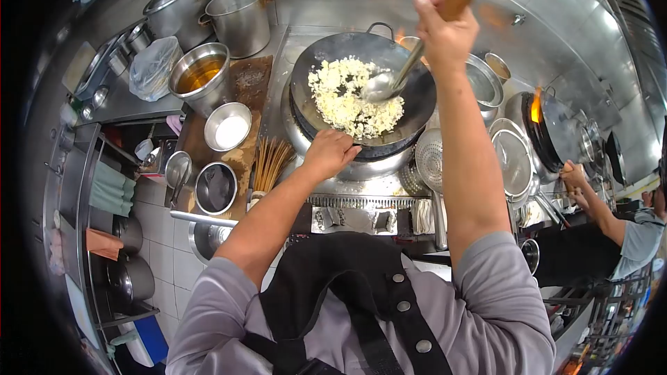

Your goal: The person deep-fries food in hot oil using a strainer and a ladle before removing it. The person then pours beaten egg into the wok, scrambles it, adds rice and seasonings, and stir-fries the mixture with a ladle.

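A dark wok (pixel 345 44) sits on the burner in front of me, with pale yellow-white crumbled food (pixel 340 101) spread over its bottom. My left hand (pixel 331 155) is closed on the wok's near rim, thumb pointing right. High over the wok's right side, my right hand (pixel 449 36) grips a ladle (pixel 380 87) by its wooden end. The ladle's metal bowl rests among the food, its shaft slanting up to the right. Fingers of the left hand partly hide what they hold at the rim.
Left of the wok stand a pot of amber liquid (pixel 201 75), a bowl of white contents (pixel 228 126) and a bamboo brush (pixel 272 161). Strainers (pixel 512 162) lie to the right. Farther right, a co-worker (pixel 611 229) is beside another wok (pixel 560 128) with a flame.
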The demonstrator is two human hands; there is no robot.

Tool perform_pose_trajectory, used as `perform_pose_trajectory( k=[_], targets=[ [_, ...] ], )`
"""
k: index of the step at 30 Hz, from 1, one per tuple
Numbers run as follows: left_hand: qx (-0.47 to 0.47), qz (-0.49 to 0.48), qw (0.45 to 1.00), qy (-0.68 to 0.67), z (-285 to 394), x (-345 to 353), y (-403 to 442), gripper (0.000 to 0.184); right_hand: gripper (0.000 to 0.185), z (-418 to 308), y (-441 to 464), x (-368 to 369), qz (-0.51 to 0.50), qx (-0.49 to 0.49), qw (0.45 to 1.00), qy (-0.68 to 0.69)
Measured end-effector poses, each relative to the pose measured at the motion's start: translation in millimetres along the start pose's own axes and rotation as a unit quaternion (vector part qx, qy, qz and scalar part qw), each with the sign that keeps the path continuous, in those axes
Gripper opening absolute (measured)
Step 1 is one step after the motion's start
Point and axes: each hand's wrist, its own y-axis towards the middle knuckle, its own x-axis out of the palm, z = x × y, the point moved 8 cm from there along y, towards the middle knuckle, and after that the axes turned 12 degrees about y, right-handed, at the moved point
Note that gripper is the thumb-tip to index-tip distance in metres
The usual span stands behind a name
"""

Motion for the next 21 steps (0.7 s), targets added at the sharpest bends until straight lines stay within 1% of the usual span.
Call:
perform_pose_trajectory(
  k=[1, 3, 4, 5, 7, 8, 9, 10, 11, 13, 14, 15, 16, 17, 18, 19, 21],
  targets=[
    [-0.001, 0.0, 1.0, 0.001, -3.2, -0.8, 1.6, 0.03, 0.019, 9.8, -0.2, -8.7, -0.001, 0.0, 1.0, 0.001],
    [-0.013, -0.022, 1.0, -0.01, -4.6, 2.2, -0.9, 0.03, 0.018, 47.6, -17.0, -47.6, 0.007, -0.089, 0.996, -0.023],
    [-0.005, 0.006, 1.0, 0.0, -4.0, 1.8, -2.3, 0.031, 0.017, 85.5, -23.2, -71.0, -0.004, -0.069, 0.989, -0.133],
    [-0.006, 0.005, 1.0, -0.001, -4.1, 1.0, -2.3, 0.031, 0.017, 73.4, -20.4, -73.0, -0.004, -0.068, 0.989, -0.133],
    [-0.008, -0.006, 1.0, 0.006, -4.3, 0.4, -1.7, 0.032, 0.019, 35.0, -8.9, -71.7, 0.052, 0.034, 0.993, -0.104],
    [-0.008, -0.005, 1.0, -0.001, -4.5, 0.8, -2.1, 0.032, 0.019, 2.1, -10.5, -68.3, 0.052, 0.039, 0.992, -0.106],
    [-0.011, -0.005, 1.0, -0.002, -5.9, 1.1, -1.3, 0.032, 0.018, -37.3, -12.0, -60.4, 0.038, 0.024, 0.998, -0.037],
    [-0.014, -0.011, 1.0, -0.005, -7.7, 2.5, -1.3, 0.032, 0.018, -57.8, -15.2, -55.1, 0.023, 0.009, 0.999, 0.032],
    [-0.018, -0.018, 1.0, -0.009, -8.6, 4.6, -3.1, 0.032, 0.018, -50.6, -25.6, -59.8, 0.02, 0.012, 0.999, 0.031],
    [-0.016, -0.021, 1.0, -0.012, -8.4, 5.2, -4.9, 0.032, 0.018, -20.0, -56.4, -86.7, 0.038, -0.018, 0.998, 0.051],
    [-0.013, -0.027, 0.999, -0.014, -7.2, 5.7, -4.0, 0.033, 0.017, -10.0, -62.2, -81.0, 0.043, 0.004, 0.999, 0.034],
    [-0.011, -0.031, 0.999, -0.014, -6.8, 5.8, -2.4, 0.033, 0.017, -13.2, -58.3, -81.2, 0.041, 0.002, 0.999, 0.035],
    [-0.012, -0.031, 0.999, -0.013, -6.0, 6.0, -3.2, 0.033, 0.016, -18.8, -52.1, -82.6, 0.031, 0.0, 0.997, 0.071],
    [-0.012, -0.031, 0.999, -0.016, -5.0, 5.8, -4.0, 0.034, 0.016, -34.0, -46.2, -69.4, 0.021, -0.001, 0.994, 0.107],
    [-0.01, -0.029, 0.999, -0.018, -5.1, 4.4, -2.4, 0.034, 0.016, -57.7, -52.9, -49.1, 0.0, -0.012, 0.993, 0.114],
    [-0.011, -0.029, 0.999, -0.018, -5.9, 3.3, -0.7, 0.034, 0.016, -49.3, -66.2, -40.4, -0.001, -0.011, 0.993, 0.115],
    [-0.014, -0.038, 0.999, -0.028, -3.9, 2.0, -1.8, 0.034, 0.014, -25.4, -93.6, -21.9, -0.058, -0.002, 0.995, 0.081]
  ],
)
